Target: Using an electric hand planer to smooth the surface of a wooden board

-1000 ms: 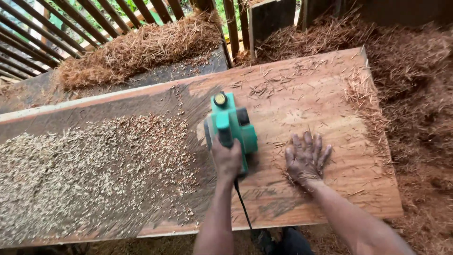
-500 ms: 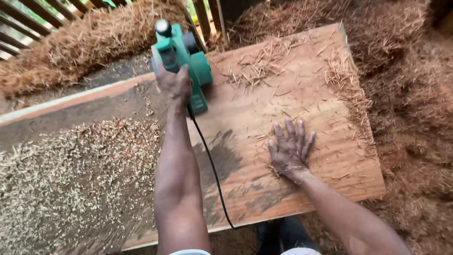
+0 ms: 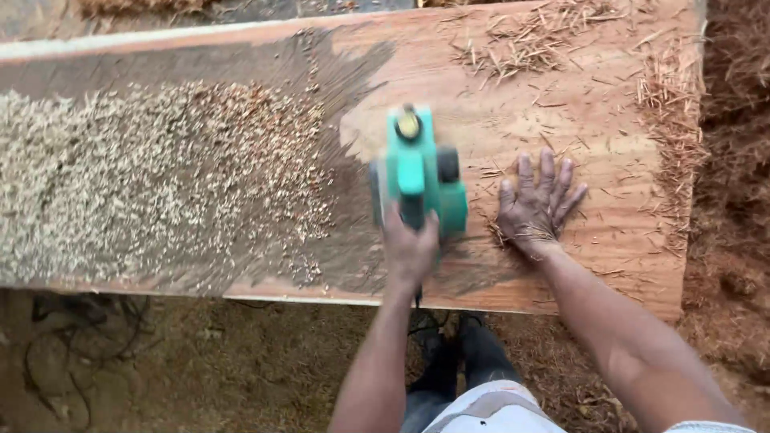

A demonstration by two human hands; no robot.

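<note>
From the head view I see my left hand [image 3: 411, 250] wrapped tight around the rear handle of a green electric planer [image 3: 419, 172], which sits blurred at the centre of the frame on a wide reddish wooden plank [image 3: 577, 104]. My right hand [image 3: 536, 204] lies flat just right of the planer, fingers spread, holding nothing. Pale wood shavings [image 3: 152, 176] cover the plank's left half. Stringy shavings [image 3: 521, 40] lie at the upper right. Dark cables [image 3: 72, 337] lie on the ground at lower left.
</note>
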